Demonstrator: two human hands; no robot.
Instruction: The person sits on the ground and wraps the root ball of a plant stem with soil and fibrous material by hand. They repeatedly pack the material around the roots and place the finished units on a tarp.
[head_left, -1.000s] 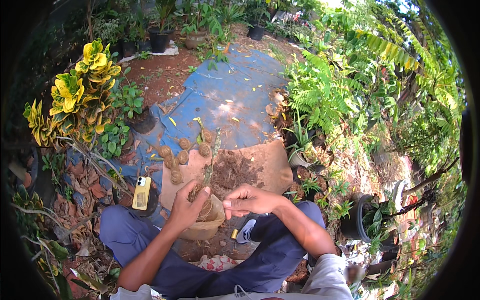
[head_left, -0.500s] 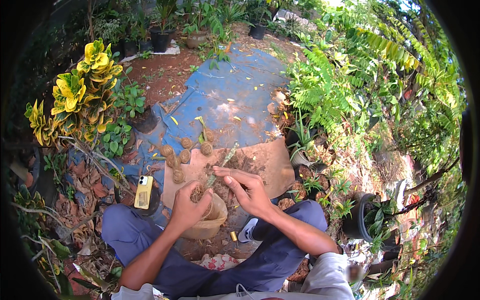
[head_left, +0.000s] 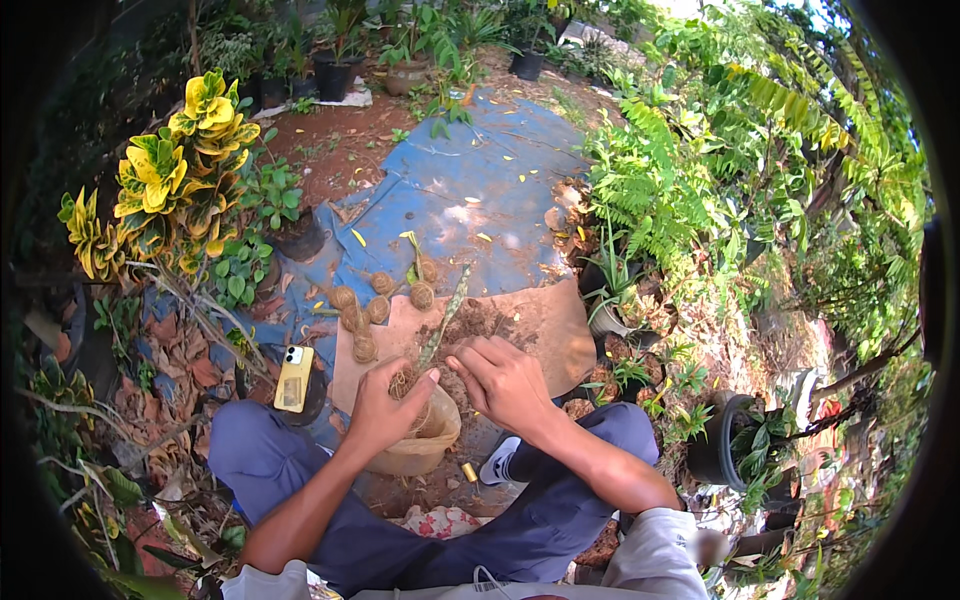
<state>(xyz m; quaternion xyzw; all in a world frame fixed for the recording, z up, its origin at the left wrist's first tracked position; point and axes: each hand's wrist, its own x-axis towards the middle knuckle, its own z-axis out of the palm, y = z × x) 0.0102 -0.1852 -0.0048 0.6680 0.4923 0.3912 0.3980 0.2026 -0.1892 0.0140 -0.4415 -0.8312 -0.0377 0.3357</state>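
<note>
My left hand [head_left: 388, 405] is closed around a clump of brown coir fibre [head_left: 401, 383], held over a translucent plastic tub [head_left: 412, 458]. A long mottled green leaf [head_left: 446, 315], like a snake plant's, rises from the clump and leans up to the right. Just right of it, my right hand [head_left: 505, 380] has its fingers curled in a pinch; what they hold, if anything, is too small to tell. Ahead to the left lie several round fibre balls [head_left: 364, 347], some with green shoots. Loose soil [head_left: 487, 319] is scattered over a brown sheet [head_left: 555, 335].
A blue tarp [head_left: 480, 150] stretches ahead. A yellow phone [head_left: 293, 380] lies by my left knee, and a small gold spool [head_left: 469, 472] sits beside the tub. Potted plants flank me, including a black pot [head_left: 722, 440] on the right and a yellow-leaved shrub [head_left: 160, 175] on the left.
My right hand has gone from flat, stretched fingers over the leaf to a curled pinch beside it. The leaf now shows more fully and stands more upright. The whole view has shifted slightly.
</note>
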